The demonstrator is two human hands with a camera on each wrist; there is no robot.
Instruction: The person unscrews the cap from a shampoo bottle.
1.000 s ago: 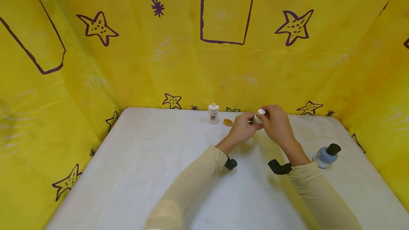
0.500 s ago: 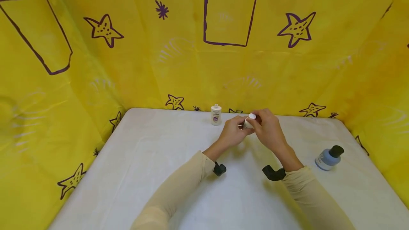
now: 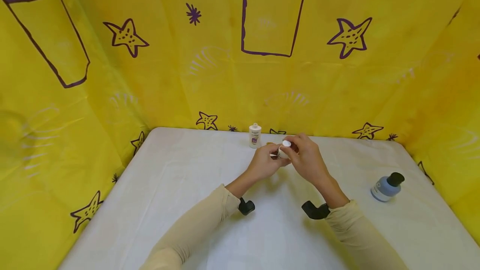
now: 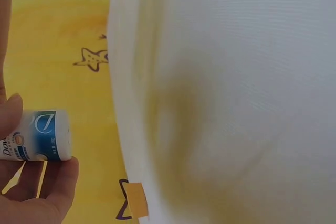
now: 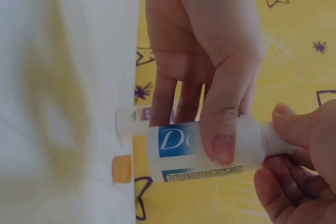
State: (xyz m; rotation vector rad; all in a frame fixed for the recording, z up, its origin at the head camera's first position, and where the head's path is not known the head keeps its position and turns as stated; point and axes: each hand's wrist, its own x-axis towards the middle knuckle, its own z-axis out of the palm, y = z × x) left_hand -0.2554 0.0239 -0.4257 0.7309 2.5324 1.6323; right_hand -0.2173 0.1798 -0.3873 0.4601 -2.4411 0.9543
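A small white bottle (image 5: 210, 148) with a blue Dove label is tilted between both hands, above the back part of the table. My left hand (image 3: 264, 163) grips its body, thumb on one side and fingers on the other, as the left wrist view shows. At its top end my right hand (image 3: 307, 159) pinches the white cap (image 5: 277, 139) between thumb and fingers. Just beyond the left hand stands another small white bottle (image 3: 255, 136) with a purple mark on its label. A small orange piece (image 5: 122, 169) lies near it, mostly hidden by the hands in the head view.
A blue bottle with a black cap (image 3: 387, 187) stands upright at the right side. Yellow cloth (image 3: 210, 82) with purple drawings rises along the back and both sides of the white-covered table (image 3: 157, 186). Black wrist mounts (image 3: 316, 210) hang under the sleeves.
Both hands have shifted left and slightly nearer with the bottle, keeping their grip on body and cap. The view has shifted slightly. The orange piece, plain at first, is now mostly covered.
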